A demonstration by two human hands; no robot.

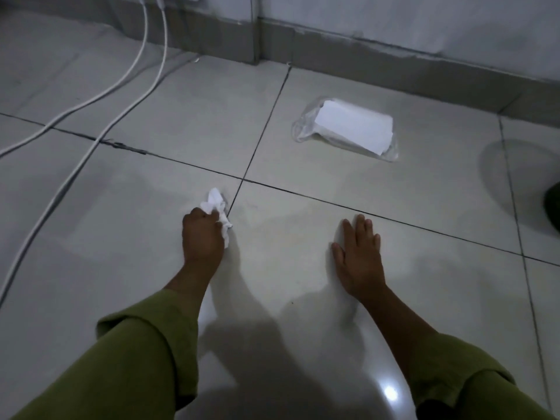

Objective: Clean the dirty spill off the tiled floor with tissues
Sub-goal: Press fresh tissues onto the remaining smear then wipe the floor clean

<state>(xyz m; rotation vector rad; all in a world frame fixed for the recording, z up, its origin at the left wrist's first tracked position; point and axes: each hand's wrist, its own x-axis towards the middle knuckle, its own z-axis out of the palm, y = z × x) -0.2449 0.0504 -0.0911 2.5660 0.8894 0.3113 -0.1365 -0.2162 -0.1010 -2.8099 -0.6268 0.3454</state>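
My left hand [201,234] is shut on a crumpled white tissue [216,206] and holds it against the pale tiled floor [303,298], just left of a dark grout line. My right hand [359,259] lies flat on the tile, palm down with its fingers apart and nothing in it. A faint brownish smear [263,212] shows on the tile between the two hands, right of the tissue. A pack of white tissues [353,127] in clear plastic wrap lies farther off, beyond my right hand. Both forearms wear green sleeves.
Two white cables [91,107] run across the floor from the wall at the upper left. A grey skirting board [394,68] lines the wall at the back. A dark object [553,204] sits at the right edge beside a round shadow.
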